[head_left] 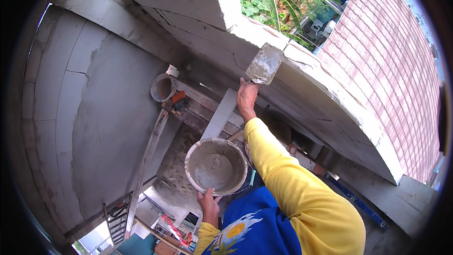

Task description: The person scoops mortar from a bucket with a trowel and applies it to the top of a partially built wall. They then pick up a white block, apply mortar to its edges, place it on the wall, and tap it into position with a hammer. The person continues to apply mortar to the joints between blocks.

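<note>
My left hand [207, 206] grips the near rim of a round bucket [189, 167], its fingers closed over the edge. Grey wet mortar [213, 166] lies inside, with a small lump in the middle. Stretched out ahead, my right hand [247, 96] is closed round the handle of a trowel [265, 64] with a wide, mortar-smeared blade. The blade is at the top edge of a light block wall [325, 79], where pale mortar shows along the blocks; whether it touches cannot be made out. Most of the trowel's handle is hidden by my fingers.
A wooden plank platform [196, 108] carries a smaller bucket [163, 88], an orange-and-black item [178, 100] and a long pale block [220, 115]. A blue level [358, 202] lies at lower right. A partly plastered wall [113, 108] stands left. Beyond the block wall is a tiled roof [382, 66].
</note>
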{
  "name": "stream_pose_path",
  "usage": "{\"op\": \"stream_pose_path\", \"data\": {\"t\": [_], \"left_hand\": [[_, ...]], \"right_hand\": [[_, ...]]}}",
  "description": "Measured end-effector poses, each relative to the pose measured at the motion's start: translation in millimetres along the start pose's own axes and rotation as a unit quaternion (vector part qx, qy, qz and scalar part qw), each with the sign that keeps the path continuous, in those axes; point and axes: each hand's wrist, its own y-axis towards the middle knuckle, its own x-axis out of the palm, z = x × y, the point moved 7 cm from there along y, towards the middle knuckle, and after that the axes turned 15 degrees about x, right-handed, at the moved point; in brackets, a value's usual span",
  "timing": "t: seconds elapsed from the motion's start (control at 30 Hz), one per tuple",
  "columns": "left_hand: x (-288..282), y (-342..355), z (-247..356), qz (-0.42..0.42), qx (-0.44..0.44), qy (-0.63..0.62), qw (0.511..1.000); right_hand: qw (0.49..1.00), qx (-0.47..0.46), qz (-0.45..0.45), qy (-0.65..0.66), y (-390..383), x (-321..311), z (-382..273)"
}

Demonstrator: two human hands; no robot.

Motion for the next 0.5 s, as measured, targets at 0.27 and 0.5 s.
{"op": "stream_pose_path", "data": {"t": [0.27,0.5], "left_hand": [[-31,2,-15,0.052,-0.004,-0.036,0.998],[-35,-1,-29,0.053,-0.021,-0.074,0.996]], "right_hand": [[0.977,0.090,-0.182,-0.061,-41,19,-8],[1.000,0.017,-0.002,0.026,43,34,-52]]}}
